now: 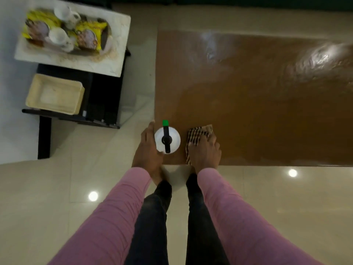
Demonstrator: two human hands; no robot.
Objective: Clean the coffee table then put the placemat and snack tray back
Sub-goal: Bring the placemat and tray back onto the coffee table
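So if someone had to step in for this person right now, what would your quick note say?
Left hand grips the spray bottle at the near left corner of the coffee table.
Right hand presses the striped cloth onto the tabletop beside the bottle.
The snack tray, holding packets and cups, sits on the placemat on the dark side stand to the left, off the table.
Done: the table is cleared, and its top looks wet in patches, so spraying seems to have begun.
Left: finish wiping, then bring the placemat and tray back.
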